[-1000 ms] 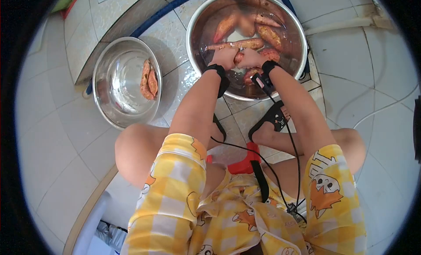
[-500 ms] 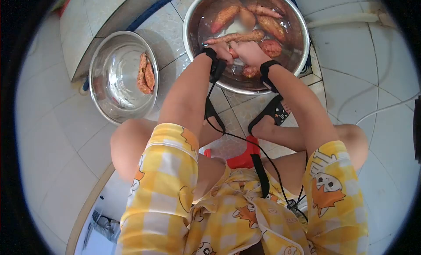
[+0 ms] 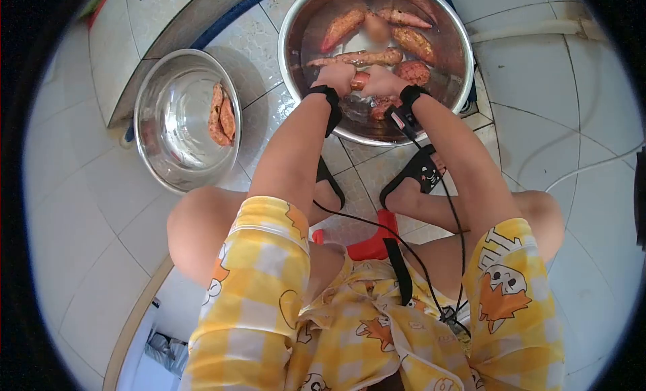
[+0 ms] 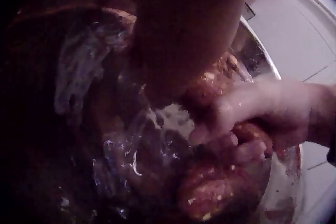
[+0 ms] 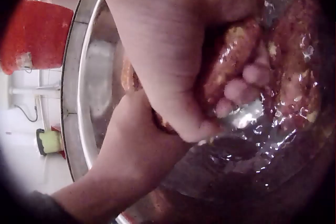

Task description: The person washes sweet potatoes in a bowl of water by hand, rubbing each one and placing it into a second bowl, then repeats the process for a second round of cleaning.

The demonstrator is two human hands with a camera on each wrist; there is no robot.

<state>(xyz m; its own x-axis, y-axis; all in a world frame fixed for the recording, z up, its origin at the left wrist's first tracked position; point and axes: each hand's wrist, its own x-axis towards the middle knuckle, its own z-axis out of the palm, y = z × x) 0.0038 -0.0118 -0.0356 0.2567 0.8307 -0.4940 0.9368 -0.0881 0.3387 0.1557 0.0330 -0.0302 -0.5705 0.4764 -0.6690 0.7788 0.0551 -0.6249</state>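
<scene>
In the head view both hands are down in a wide steel basin [image 3: 286,68] of water with several sweet potatoes. My left hand [image 3: 335,79] grips one end of a reddish sweet potato [image 3: 360,80]; my right hand [image 3: 383,83] grips the other end. In the right wrist view the right hand's fingers [image 5: 239,91] curl round this sweet potato [image 5: 231,61], and the left hand [image 5: 139,134] is close beside it, partly covered. The left wrist view is dark; the right hand [image 4: 257,111] shows there above another sweet potato [image 4: 210,192].
Left of the basin stands a smaller steel bowl [image 3: 149,152] with two sweet potatoes [image 3: 222,115] in it. A long sweet potato [image 3: 363,58] lies just beyond the hands. Black cables [image 3: 397,236] run from the wrists to the lap. A red bucket [image 5: 39,35] stands outside the basin.
The hands stay on the sweet potato and shift slightly, with more of it showing between them now. The right wrist has turned, so its camera shows again. The bowl and other sweet potatoes stay put.
</scene>
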